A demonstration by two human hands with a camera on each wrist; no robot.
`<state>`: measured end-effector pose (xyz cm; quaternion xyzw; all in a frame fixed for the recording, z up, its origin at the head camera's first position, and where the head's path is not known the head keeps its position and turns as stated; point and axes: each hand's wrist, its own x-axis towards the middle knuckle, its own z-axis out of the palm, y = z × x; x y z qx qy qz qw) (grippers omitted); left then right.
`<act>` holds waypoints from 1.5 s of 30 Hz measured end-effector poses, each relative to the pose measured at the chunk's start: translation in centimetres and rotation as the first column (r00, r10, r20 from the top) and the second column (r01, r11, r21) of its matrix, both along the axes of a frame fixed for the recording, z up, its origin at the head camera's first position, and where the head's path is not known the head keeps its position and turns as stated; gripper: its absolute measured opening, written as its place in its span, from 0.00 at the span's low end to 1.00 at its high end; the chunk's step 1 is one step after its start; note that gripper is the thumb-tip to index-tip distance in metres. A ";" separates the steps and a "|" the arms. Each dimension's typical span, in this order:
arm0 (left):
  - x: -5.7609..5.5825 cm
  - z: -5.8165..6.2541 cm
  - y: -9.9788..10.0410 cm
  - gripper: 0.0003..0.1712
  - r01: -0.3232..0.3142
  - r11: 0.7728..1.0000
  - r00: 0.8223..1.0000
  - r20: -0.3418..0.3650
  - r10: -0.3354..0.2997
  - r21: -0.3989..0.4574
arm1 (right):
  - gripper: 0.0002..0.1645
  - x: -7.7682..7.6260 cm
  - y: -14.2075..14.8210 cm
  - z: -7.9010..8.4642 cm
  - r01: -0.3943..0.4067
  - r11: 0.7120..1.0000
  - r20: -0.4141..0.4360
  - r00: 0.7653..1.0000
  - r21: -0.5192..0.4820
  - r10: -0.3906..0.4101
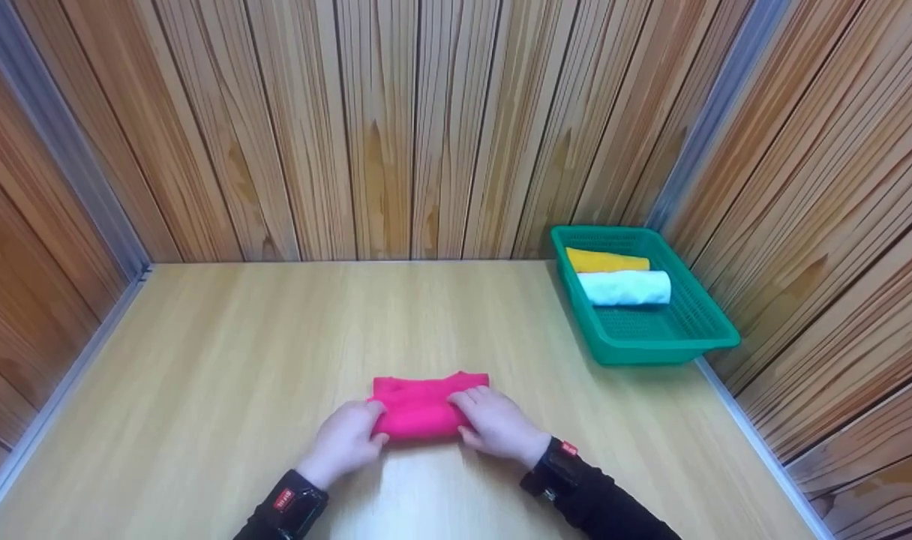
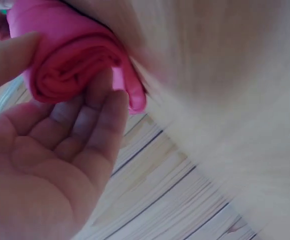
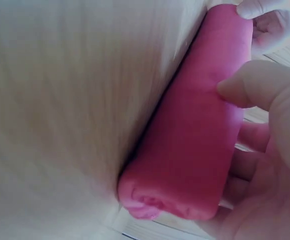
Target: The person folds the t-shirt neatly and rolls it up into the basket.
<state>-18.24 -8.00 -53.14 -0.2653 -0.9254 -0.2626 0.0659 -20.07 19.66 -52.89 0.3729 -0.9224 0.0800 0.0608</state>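
wood-panelled walls on three sides, light wooden table [image 1: 201,390] seen from above in the head view. a pink towel [image 1: 424,405], partly rolled, lies on the table near the front edge, about centre. its left end is gripped by the left hand [image 1: 345,442], fingers and thumb curled round the roll; the spiral of the rolled end [image 2: 72,70] is seen in the left wrist view, with fingers [image 2: 92,125] under it and thumb on top. the right end is gripped by the right hand [image 1: 497,424]; in the right wrist view the thumb [image 3: 245,87] is pressed on top of the roll [image 3: 195,145] and fingers are wrapped below. both wrists are covered by dark sleeves. a green basket [image 1: 651,345] is set at the back right corner of the table, well apart from the hands. inside it a yellow rolled towel [image 1: 606,261] lies at the far side and a white rolled towel [image 1: 625,288] just beside it, touching, both lying flat across the basket.
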 end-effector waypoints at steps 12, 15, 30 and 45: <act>-0.6 0.1 -0.3 0.13 -0.082 0.992 0.965 0.257 0.055 0.095 | 0.20 -1.0 1.0 0.3 -0.025 0.998 0.171 0.985 -0.051 0.033; -1.0 0.3 -0.2 0.14 -0.101 0.991 0.957 0.282 0.073 0.088 | 0.17 -1.3 1.0 0.3 -0.019 0.996 0.155 0.987 -0.082 0.032; -4.0 -0.2 -0.1 0.13 -0.187 0.978 0.930 0.339 0.145 0.096 | 0.16 -4.0 0.2 -0.6 0.106 0.992 0.105 0.990 -0.069 -0.099; -5.3 -0.1 1.1 0.07 -0.109 0.994 0.987 0.119 0.108 0.001 | 0.15 -5.6 0.3 -0.7 0.155 0.982 0.194 0.972 -0.104 -0.133</act>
